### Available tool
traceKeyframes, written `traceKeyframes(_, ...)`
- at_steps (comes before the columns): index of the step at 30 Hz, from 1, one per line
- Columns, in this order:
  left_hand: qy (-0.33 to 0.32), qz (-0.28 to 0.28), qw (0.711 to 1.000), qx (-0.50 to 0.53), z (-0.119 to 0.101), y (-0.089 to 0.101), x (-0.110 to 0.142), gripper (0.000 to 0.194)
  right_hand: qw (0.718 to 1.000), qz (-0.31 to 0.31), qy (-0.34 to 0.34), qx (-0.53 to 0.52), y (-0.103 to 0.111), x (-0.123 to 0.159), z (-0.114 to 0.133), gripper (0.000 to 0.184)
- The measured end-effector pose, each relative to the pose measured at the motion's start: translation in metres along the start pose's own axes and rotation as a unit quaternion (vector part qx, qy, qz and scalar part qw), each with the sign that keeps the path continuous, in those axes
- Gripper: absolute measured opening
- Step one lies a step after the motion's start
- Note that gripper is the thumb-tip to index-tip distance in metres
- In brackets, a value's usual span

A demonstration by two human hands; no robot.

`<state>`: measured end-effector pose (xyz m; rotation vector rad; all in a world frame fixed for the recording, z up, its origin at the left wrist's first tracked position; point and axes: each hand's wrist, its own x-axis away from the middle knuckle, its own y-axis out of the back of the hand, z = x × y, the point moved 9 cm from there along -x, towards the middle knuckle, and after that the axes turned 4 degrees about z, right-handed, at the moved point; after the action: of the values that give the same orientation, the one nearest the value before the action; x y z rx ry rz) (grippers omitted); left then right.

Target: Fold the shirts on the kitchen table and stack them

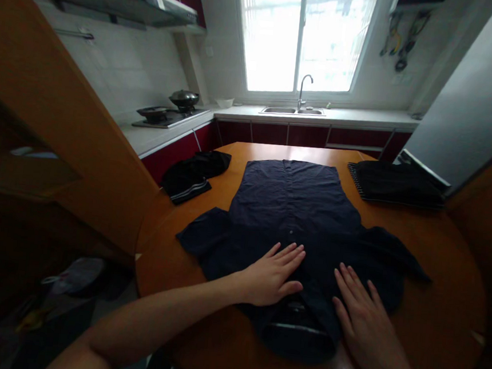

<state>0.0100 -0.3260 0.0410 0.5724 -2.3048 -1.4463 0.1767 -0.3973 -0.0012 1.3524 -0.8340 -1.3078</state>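
Observation:
A dark navy short-sleeved shirt (287, 202) lies spread front side up on the wooden table (169, 270). Its collar points toward me and its hem toward the window, with the sleeves out to both sides. My left hand (275, 276) lies flat on the shirt's chest, left of the button line, fingers extended. On the right side of the shirt, near the collar, my right hand (358, 309) rests with fingers stretched out. Neither hand grips the cloth.
Crumpled black clothing with white stripes (195, 174) lies at the table's far left. A folded black garment (396, 183) sits at the far right. Beyond the table are a counter with a sink (293, 111), a stove with a lidded pan (184, 99), and a refrigerator (477, 101).

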Motion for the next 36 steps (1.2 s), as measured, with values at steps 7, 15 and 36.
traceKeyframes(7,0.042,-0.068,0.996,0.024,0.016,0.037,0.011,0.054,1.000,0.005,-0.008,-0.005,0.004,-0.001,0.000,0.054)
traceKeyframes(15,-0.043,0.017,0.998,-0.035,-0.007,0.007,0.014,0.063,1.000,0.016,-0.013,-0.010,0.005,-0.001,-0.001,0.054)
traceKeyframes(36,-0.062,0.034,0.997,0.011,-0.020,0.006,0.014,0.065,0.982,-0.040,0.033,-0.180,0.040,0.002,0.010,0.048)
